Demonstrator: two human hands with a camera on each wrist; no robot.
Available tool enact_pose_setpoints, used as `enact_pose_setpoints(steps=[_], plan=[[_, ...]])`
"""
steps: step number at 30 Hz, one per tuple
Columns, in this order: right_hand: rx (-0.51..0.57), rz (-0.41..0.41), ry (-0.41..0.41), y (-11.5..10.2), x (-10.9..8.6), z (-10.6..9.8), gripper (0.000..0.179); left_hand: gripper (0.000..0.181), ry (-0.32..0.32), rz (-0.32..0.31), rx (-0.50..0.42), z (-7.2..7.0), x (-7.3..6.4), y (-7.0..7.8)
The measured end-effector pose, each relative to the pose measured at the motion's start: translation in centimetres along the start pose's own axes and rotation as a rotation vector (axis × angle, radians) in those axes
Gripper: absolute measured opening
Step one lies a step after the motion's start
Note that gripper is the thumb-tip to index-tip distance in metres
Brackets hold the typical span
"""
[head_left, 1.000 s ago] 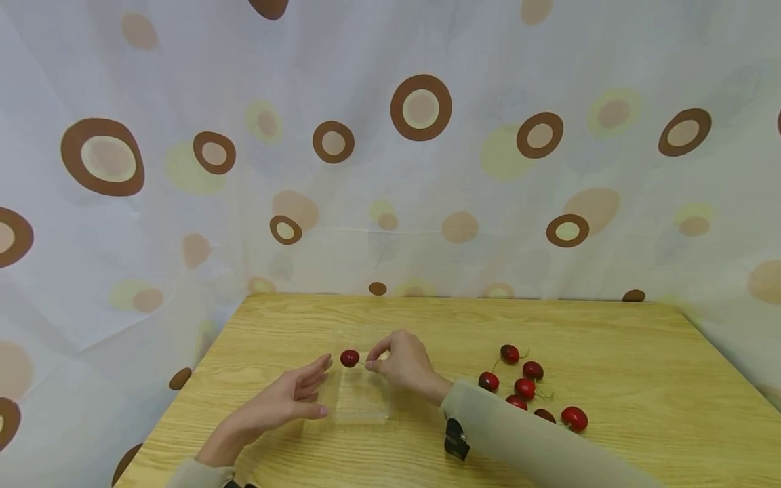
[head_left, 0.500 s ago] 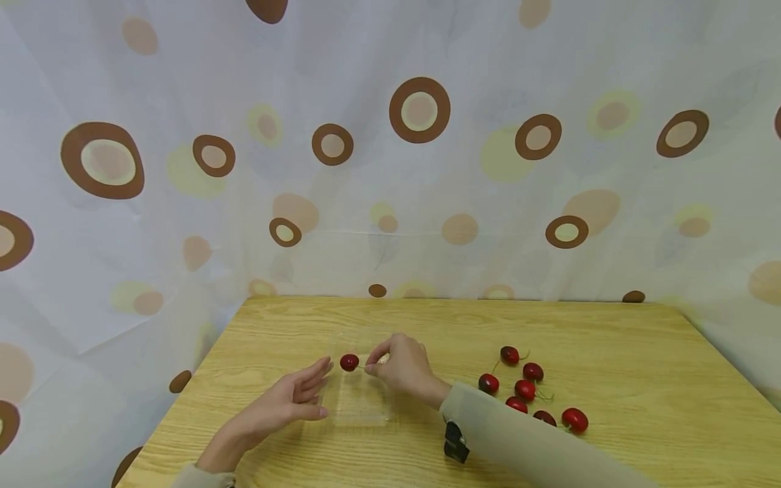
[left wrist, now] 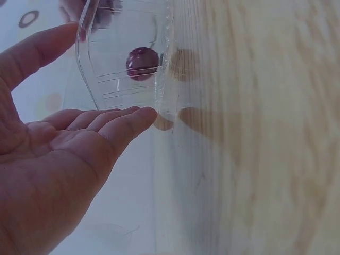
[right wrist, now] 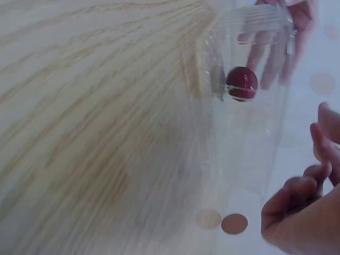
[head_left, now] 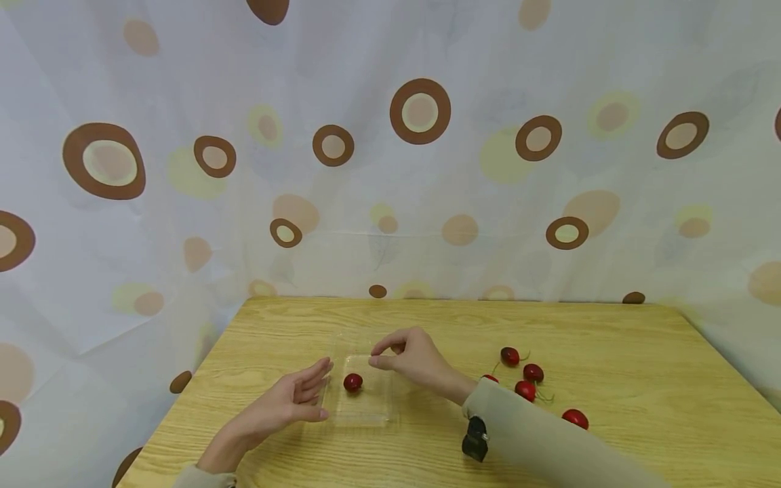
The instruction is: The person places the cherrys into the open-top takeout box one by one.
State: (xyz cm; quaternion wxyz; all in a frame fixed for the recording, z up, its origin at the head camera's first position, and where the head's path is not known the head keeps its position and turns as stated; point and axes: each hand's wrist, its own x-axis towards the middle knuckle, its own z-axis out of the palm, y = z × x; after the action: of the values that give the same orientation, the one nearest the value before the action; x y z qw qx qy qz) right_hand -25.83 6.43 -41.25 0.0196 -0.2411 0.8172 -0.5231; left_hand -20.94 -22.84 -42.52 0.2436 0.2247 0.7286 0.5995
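Cherry [head_left: 352, 383], likely light and slippery, best pinched by its stem [left wrist: 154, 33], lies in the tray [head_left: 366, 418], eight o'clock from the right hand [head_left: 416, 359] (fingers bent, pinching nothing), with the left hand [head_left: 281, 404], fingers straight, at nine o'clock.

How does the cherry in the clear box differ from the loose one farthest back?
The boxed cherry lies inside the box, the loose cherry on the table. The boxed cherry looks evenly dark red; the loose cherry shows a blackish part. In the head view, the loose cherry's stem sticks out; the boxed cherry's barely shows. Both are glossy.
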Motion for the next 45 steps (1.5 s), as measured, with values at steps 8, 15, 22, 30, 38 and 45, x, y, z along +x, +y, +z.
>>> enact_pose_setpoints(steps=[8,15,22,30,38,45], plan=[[0.072,0.001,-0.023,0.2,-3.7,-5.9,0.018,0.091,-0.013,0.004,-0.007,-0.1,0.1,-0.3],[0.055,0.052,0.055,0.5,-8.2,-11.2,0.019,0.092,-0.030,-0.007,-0.017,-0.1,0.0,-0.4],[0.050,0.157,0.136,1.6,-12.1,-15.1,0.024,0.091,-0.024,0.008,-0.005,-0.3,-0.1,-0.1],[-0.035,0.250,0.198,3.3,-15.8,-18.2,0.031,0.091,-0.028,-0.001,-0.006,-0.3,-0.1,-0.3],[-0.087,0.307,0.202,5.4,-17.5,-19.7,0.035,0.091,-0.031,0.002,0.002,-0.3,0.0,-0.3],[-0.149,0.279,0.143,6.9,-17.7,-20.5,0.034,0.092,-0.030,0.002,0.009,-0.3,0.3,-0.6]])
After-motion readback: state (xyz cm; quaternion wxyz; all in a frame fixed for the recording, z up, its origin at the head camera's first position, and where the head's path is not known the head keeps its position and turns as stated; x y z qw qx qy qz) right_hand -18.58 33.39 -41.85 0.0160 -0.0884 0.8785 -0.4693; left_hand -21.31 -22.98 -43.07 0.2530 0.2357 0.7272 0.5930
